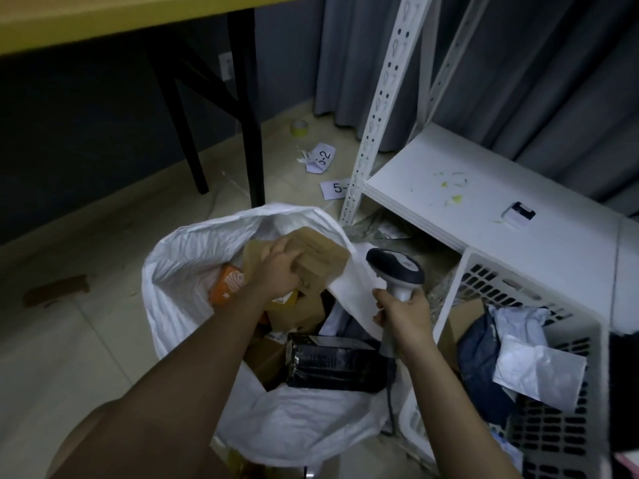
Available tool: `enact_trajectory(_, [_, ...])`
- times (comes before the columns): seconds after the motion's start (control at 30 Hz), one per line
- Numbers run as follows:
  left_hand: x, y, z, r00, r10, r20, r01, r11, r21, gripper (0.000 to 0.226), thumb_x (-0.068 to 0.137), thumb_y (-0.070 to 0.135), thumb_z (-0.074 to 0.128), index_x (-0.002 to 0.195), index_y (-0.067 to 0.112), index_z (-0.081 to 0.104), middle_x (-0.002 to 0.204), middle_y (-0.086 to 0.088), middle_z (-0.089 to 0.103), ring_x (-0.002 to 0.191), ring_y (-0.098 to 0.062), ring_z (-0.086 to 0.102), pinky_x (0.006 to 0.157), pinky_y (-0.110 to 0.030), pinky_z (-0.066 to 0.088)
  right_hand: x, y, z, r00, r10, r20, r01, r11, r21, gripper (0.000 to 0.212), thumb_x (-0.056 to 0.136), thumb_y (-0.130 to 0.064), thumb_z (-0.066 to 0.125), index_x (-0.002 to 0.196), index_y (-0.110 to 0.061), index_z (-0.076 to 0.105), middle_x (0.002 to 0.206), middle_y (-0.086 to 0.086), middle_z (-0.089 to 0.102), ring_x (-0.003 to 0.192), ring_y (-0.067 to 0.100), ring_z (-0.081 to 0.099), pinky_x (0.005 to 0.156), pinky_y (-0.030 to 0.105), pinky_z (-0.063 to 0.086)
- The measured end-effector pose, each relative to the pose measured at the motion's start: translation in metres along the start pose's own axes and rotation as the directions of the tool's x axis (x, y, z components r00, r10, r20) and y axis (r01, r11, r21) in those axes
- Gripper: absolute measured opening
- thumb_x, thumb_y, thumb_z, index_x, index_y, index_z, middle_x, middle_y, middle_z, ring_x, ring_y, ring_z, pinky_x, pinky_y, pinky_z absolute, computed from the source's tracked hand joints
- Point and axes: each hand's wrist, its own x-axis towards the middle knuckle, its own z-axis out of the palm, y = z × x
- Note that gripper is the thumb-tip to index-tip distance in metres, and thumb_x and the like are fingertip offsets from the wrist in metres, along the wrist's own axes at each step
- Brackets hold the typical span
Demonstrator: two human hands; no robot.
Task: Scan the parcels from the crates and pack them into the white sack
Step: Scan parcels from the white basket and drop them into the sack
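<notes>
Over the open white sack (179, 257) on the tiled floor, two bare arms reach in: the left hand (276, 267) has its fingers curled round a brown cardboard parcel (318, 254) held at the sack's far rim, and the right hand (403, 314) is clamped on the handle of one scanner (397, 267), just right of that parcel. Inside the sack lie one orange box (230, 283) with white lettering too blurred to read, one black wrapped parcel (332, 361) and some brown cartons. One white crate (518, 281) at right holds several soft mailers; two paper slips on the floor read "5-" (337, 188) and "-2" (321, 157), beside one tape roll (299, 127).
</notes>
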Motion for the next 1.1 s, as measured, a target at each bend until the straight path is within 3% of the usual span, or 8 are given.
enact_trajectory(0.2, [-0.004,0.007,0.011,0.997,0.03,0.067,-0.049,0.952,0.301,0.059,0.086,0.034,0.053,0.141,0.017,0.039,0.152,-0.005,0.028,0.144,-0.026,0.015,0.117,-0.037,0.009,0.036,0.012,-0.031,0.99,0.025,-0.141,-0.076,0.928,-0.365,0.064,0.074,-0.027,0.083,0.123,-0.003,0.05,0.111,0.02,0.063,0.094,0.034,0.064,0.081,0.046,0.053])
enact_trajectory(0.27, [-0.01,0.013,0.013,0.992,-0.005,0.126,-0.044,0.924,0.38,0.08,0.076,0.058,0.024,0.143,0.015,0.036,0.155,-0.005,0.025,0.145,-0.024,0.012,0.118,-0.036,0.004,0.041,0.018,-0.027,0.993,0.094,-0.069,-0.115,0.866,-0.486,0.067,0.072,-0.03,0.085,0.123,0.0,0.052,0.112,0.022,0.064,0.099,0.037,0.065,0.083,0.048,0.054])
enact_trajectory(0.33, [-0.018,0.014,0.019,0.986,-0.004,0.168,-0.072,0.893,0.443,0.094,0.064,0.058,0.008,0.142,0.015,0.038,0.154,-0.004,0.026,0.145,-0.024,0.013,0.117,-0.036,0.004,0.044,0.024,-0.02,0.988,0.151,0.011,-0.116,0.8,-0.589,0.064,0.075,-0.025,0.083,0.124,0.0,0.05,0.114,0.023,0.063,0.102,0.037,0.063,0.085,0.047,0.054])
enact_trajectory(0.57, [-0.039,-0.008,0.047,0.951,-0.15,0.269,0.037,0.923,0.384,0.049,0.087,0.029,0.054,0.134,0.016,0.044,0.145,-0.007,0.036,0.132,-0.028,0.032,0.104,-0.038,0.034,0.045,0.034,-0.016,0.975,0.222,0.024,-0.102,0.539,-0.836,0.078,0.086,-0.019,0.069,0.146,-0.001,0.023,0.137,0.018,0.049,0.125,0.033,0.051,0.094,0.038,0.045])
enact_trajectory(0.67, [-0.055,-0.015,0.058,0.907,-0.232,0.353,0.094,0.926,0.366,0.052,0.091,0.026,0.052,0.141,0.021,0.04,0.147,-0.008,0.033,0.135,-0.031,0.028,0.107,-0.042,0.033,0.045,0.041,-0.027,0.983,0.182,-0.012,-0.119,0.592,-0.797,0.073,0.083,-0.017,0.07,0.142,-0.003,0.031,0.132,0.018,0.053,0.121,0.034,0.054,0.094,0.038,0.046])
enact_trajectory(0.9, [-0.064,0.008,0.064,0.964,-0.196,0.181,0.197,0.98,0.014,0.048,0.099,0.02,0.044,0.146,0.015,0.036,0.153,-0.007,0.031,0.134,-0.026,0.036,0.105,-0.033,0.036,0.04,0.047,-0.047,0.973,0.224,-0.049,-0.209,0.778,-0.592,0.05,0.077,-0.006,0.074,0.121,0.004,0.052,0.112,0.025,0.062,0.101,0.037,0.063,0.081,0.043,0.053])
enact_trajectory(1.0, [-0.059,0.018,0.064,0.947,-0.245,0.209,0.269,0.959,-0.093,0.054,0.101,0.026,0.042,0.151,0.014,0.024,0.153,-0.008,0.029,0.134,-0.025,0.036,0.108,-0.031,0.033,0.034,0.032,-0.051,0.985,0.143,-0.098,-0.169,0.923,-0.346,0.041,0.075,-0.007,0.079,0.109,-0.002,0.057,0.097,0.02,0.064,0.081,0.031,0.066,0.062,0.035,0.055])
enact_trajectory(1.1, [-0.056,0.028,0.064,0.868,-0.314,0.384,0.412,0.888,-0.206,0.047,0.101,0.025,0.044,0.144,0.01,0.035,0.144,-0.01,0.042,0.125,-0.026,0.045,0.104,-0.035,0.039,0.03,-0.003,-0.066,0.966,-0.031,-0.255,0.011,0.997,-0.079,0.028,0.074,-0.008,0.081,0.081,-0.014,0.054,0.072,0.006,0.06,0.053,0.011,0.058,0.045,0.024,0.049])
